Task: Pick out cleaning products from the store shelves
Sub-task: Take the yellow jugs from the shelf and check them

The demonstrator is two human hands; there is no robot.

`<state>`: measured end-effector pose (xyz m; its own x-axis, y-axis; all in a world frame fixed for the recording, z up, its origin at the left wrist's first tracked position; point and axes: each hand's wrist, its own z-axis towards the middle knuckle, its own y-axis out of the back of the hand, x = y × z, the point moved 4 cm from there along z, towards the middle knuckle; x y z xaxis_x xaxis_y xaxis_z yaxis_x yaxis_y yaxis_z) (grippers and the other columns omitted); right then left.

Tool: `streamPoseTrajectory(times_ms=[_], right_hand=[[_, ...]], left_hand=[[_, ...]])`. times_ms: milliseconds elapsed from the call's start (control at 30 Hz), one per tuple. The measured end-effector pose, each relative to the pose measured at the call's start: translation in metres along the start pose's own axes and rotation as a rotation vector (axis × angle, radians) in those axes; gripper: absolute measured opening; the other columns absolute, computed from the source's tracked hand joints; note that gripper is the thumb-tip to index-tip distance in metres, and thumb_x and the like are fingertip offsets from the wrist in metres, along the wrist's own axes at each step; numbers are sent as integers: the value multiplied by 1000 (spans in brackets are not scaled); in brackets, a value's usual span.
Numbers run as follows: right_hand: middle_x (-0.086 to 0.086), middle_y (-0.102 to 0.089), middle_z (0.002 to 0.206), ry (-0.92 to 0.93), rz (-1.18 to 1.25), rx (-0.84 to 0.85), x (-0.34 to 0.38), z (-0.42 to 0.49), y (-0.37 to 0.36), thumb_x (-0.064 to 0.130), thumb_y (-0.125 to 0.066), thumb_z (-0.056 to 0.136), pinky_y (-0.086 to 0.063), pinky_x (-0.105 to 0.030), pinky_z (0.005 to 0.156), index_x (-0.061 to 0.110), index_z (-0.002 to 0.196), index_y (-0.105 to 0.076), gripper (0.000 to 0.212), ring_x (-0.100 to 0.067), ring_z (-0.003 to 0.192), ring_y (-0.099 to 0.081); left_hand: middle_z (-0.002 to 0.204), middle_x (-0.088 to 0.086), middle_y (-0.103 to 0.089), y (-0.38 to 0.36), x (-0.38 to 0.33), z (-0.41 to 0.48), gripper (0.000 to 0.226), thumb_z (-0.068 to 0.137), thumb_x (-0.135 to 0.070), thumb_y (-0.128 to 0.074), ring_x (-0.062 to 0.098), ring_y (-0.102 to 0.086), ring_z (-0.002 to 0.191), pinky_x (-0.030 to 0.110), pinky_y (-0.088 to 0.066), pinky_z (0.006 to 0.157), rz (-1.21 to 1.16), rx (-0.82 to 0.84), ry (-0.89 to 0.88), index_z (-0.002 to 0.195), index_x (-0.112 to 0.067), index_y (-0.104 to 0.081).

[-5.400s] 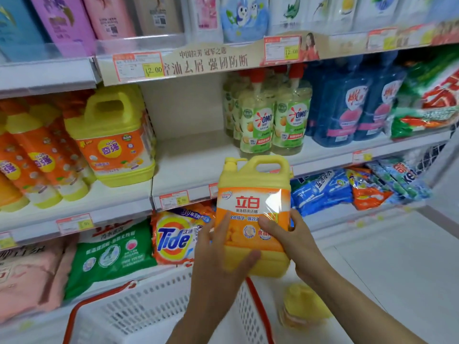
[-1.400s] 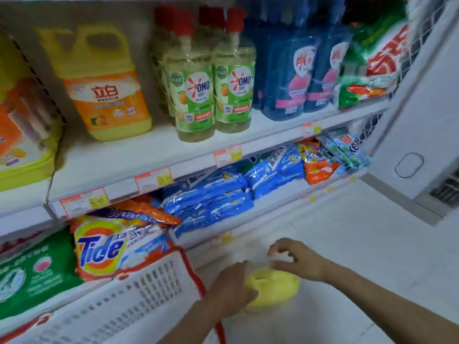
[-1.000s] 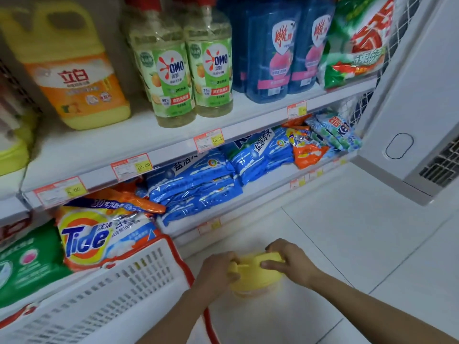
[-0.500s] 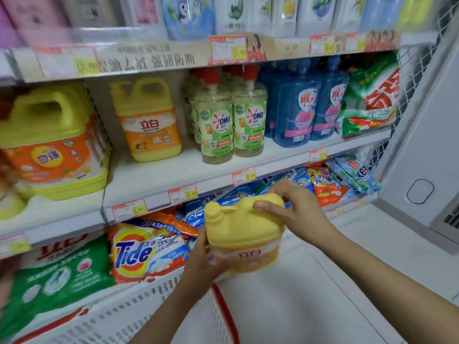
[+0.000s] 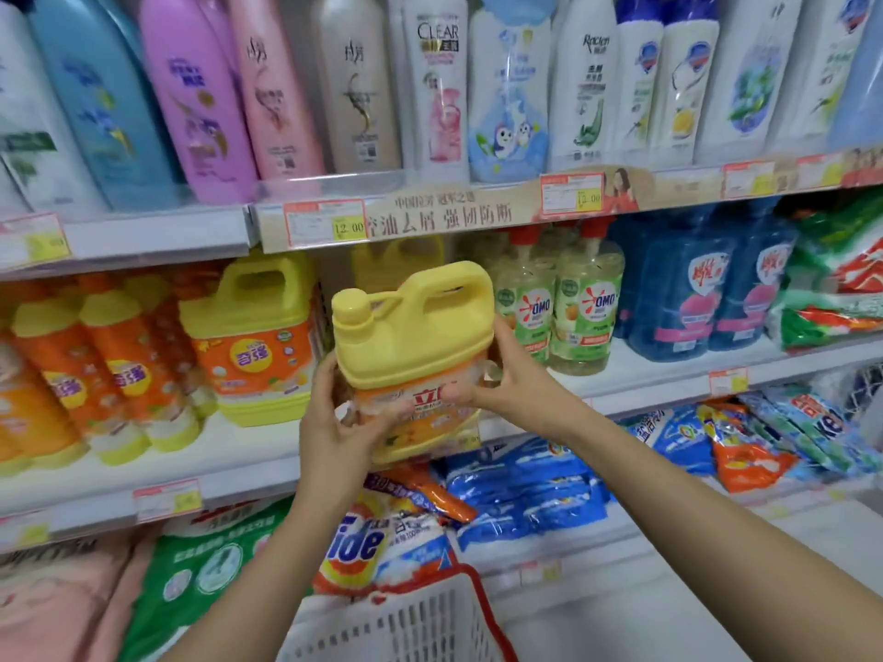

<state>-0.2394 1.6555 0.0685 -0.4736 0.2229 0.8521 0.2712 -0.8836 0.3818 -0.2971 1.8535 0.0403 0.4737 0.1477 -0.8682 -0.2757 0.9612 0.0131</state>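
Fig. | yellow detergent jug (image 5: 414, 327) is hanging upright at centre, before the white middle shelf (image 5: 669, 370) | left hand (image 5: 334, 425) at 7 o'clock and right hand (image 5: 506, 379) at 3 o'clock are clamping curled fingers on it | shampoo bottles (image 5: 439, 88) are lining 12 o'clock | white basket (image 5: 406, 628) is sitting at 6 o'clock | pale floor (image 5: 693, 628) is showing at 4 o'clock
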Motion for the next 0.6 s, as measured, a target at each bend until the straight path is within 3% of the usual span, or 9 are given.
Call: streamPoseTrajectory(times_ms=[100, 233, 367, 533, 600], right_hand=[[21, -52, 129, 52, 20, -113, -8, 26, -1, 47, -84, 67, -48, -42, 105, 34, 139, -37, 86, -5, 125, -51], [29, -53, 126, 71, 45, -182, -27, 51, -5, 46, -83, 68, -48, -44, 106, 25, 144, -36, 92, -7, 127, -50], [14, -57, 128, 53, 46, -227, -48, 71, -9, 28, -83, 75, -47, -40, 105, 19, 141, -41, 79, -7, 124, -53], [8, -60, 127, 6, 34, -270, -62, 98, -12, 33, -82, 75, -50, -36, 101, 17, 141, -42, 79, -7, 119, -56], [4, -61, 129, -15, 2, -281, -64, 113, -11, 32, -81, 77, -51, -38, 101, 19, 144, -40, 79, -13, 118, -58]], left_hand=[[128, -6, -60, 1, 9, 27, 73, 73, -15, -82, 7, -58, 116, 34, -55, 93, 27, 22, -24, 136, -24, -46], [135, -6, -55, 0, 27, 58, 79, 74, -13, -81, 3, -55, 120, 17, -52, 88, 3, 73, -45, 141, -25, -41], [134, -3, -56, -4, 51, 81, 76, 76, -8, -77, 2, -56, 119, 12, -49, 84, 9, 113, -21, 142, -19, -40], [126, -9, -61, -9, 74, 104, 65, 82, -7, -73, -7, -60, 108, 12, -52, 78, 40, 74, 20, 140, -14, -44], [120, -14, -62, -11, 76, 113, 54, 85, -12, -72, -15, -57, 107, 13, -51, 87, 127, 3, -20, 133, -16, -47]])
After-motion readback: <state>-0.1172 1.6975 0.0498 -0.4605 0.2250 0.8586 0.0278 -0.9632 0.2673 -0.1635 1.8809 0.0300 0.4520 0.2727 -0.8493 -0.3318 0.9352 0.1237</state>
